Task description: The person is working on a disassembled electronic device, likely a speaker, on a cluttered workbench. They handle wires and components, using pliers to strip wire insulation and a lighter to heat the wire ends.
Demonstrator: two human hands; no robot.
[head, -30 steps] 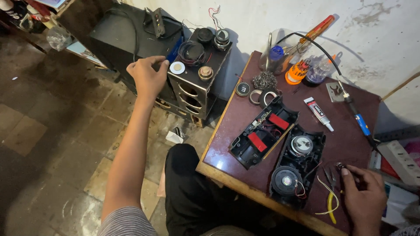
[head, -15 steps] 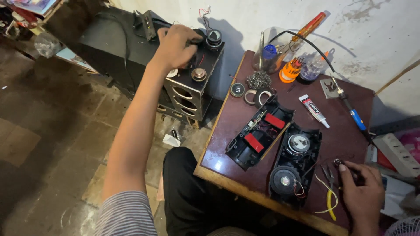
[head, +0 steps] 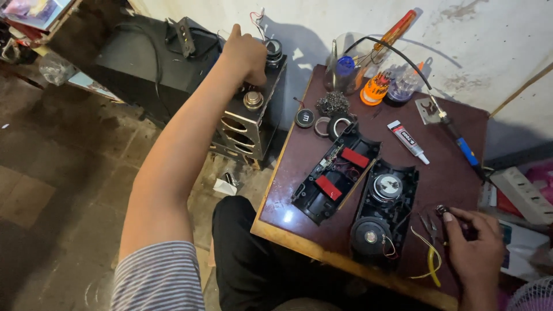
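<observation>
- Left hand (head: 246, 55) is curled knuckles-up on top of the black speaker box (head: 250, 115); whatever it grips is hidden.
- Right hand (head: 475, 250) pinches a small dark part (head: 442, 210), too small to identify, at the tabletop (head: 322, 150) edge beside the opened speaker halves (head: 383, 213).

Left hand (head: 246, 55), upper centre, closed over parts atop a black speaker cabinet (head: 247, 118). Right hand (head: 475, 247), lower right, pinches a small metal part above a dark red table (head: 455, 173) bearing two opened speaker halves (head: 360, 184) and a soldering iron (head: 461, 144).
</observation>
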